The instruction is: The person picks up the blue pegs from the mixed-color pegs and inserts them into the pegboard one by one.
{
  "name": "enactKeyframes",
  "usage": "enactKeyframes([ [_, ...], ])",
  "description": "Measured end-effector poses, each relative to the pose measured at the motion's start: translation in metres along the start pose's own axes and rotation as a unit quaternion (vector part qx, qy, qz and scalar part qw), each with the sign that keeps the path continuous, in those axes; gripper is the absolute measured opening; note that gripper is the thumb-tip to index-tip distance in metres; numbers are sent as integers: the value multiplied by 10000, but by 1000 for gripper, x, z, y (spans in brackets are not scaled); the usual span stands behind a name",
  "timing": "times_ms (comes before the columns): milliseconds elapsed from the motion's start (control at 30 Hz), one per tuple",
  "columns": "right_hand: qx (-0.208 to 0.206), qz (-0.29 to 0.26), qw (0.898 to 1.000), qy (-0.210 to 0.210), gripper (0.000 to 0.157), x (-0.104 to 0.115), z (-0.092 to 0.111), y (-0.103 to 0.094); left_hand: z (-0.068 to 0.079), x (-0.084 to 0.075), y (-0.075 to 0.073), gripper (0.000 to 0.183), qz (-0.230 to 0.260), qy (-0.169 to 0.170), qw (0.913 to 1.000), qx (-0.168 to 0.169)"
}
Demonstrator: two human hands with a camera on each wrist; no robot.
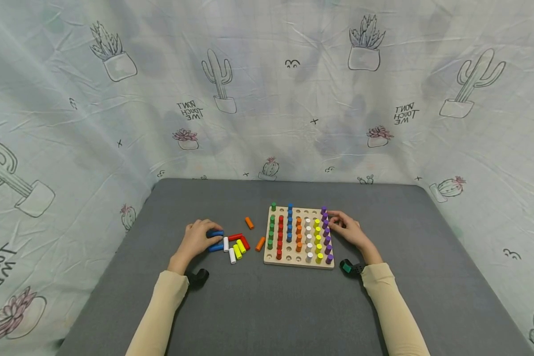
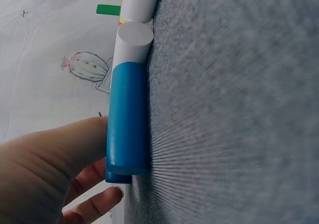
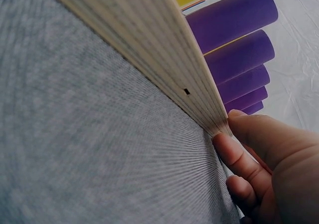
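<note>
My left hand (image 1: 199, 236) is at the loose pegs left of the board, its thumb and fingers at the left end of the farther blue peg (image 1: 215, 233). In the left wrist view, the nearer blue peg (image 2: 128, 119) lies in front and hides the fingertips; the farther one barely shows behind it. A wooden pegboard (image 1: 300, 264) holds columns of green, red, blue, orange, white, yellow and purple pegs. At its far right corner my right hand (image 1: 348, 228) grips the edge, thumb above and fingers at the side, beside the purple pegs (image 3: 234, 22).
Between the left hand and the board lie white pegs (image 1: 232, 255), yellow pegs (image 1: 238, 251), red pegs (image 1: 245, 243) and orange pegs (image 1: 249, 223). A grey cloth (image 1: 267, 306) covers the table. Behind it hangs a cactus-print curtain (image 1: 267, 99).
</note>
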State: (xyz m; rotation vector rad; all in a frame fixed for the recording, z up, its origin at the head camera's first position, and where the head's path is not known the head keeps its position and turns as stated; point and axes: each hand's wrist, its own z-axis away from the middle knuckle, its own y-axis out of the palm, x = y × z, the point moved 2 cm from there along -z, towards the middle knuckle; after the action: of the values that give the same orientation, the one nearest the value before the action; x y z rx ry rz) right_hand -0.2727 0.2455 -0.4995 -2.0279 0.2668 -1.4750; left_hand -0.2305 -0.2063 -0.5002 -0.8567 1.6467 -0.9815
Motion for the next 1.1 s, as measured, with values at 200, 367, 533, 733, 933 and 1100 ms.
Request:
enactKeyframes([
  [200, -3, -12, 10000, -55, 36, 1, 0, 1, -1, 0, 0, 17, 169, -29, 9998, -28],
  [367, 70, -19, 10000, -17, 37, 1, 1, 1, -1, 1, 0, 16, 183, -53, 9998, 4],
  [533, 44, 8, 10000, -47, 37, 2, 1, 1, -2, 0, -1, 16, 217, -68, 9997, -29],
  [733, 47, 7, 10000, 2, 37, 2, 2, 1, -3, -2, -3, 17, 204, -44, 9998, -74],
  [933, 78, -58, 9999, 80, 37, 3, 2, 0, -5, -5, -4, 18, 333, 18, 9994, -114],
  [1100, 77, -34, 9999, 94, 37, 4, 2, -1, -8, -12, -4, 19, 390, 12, 9992, -105],
])
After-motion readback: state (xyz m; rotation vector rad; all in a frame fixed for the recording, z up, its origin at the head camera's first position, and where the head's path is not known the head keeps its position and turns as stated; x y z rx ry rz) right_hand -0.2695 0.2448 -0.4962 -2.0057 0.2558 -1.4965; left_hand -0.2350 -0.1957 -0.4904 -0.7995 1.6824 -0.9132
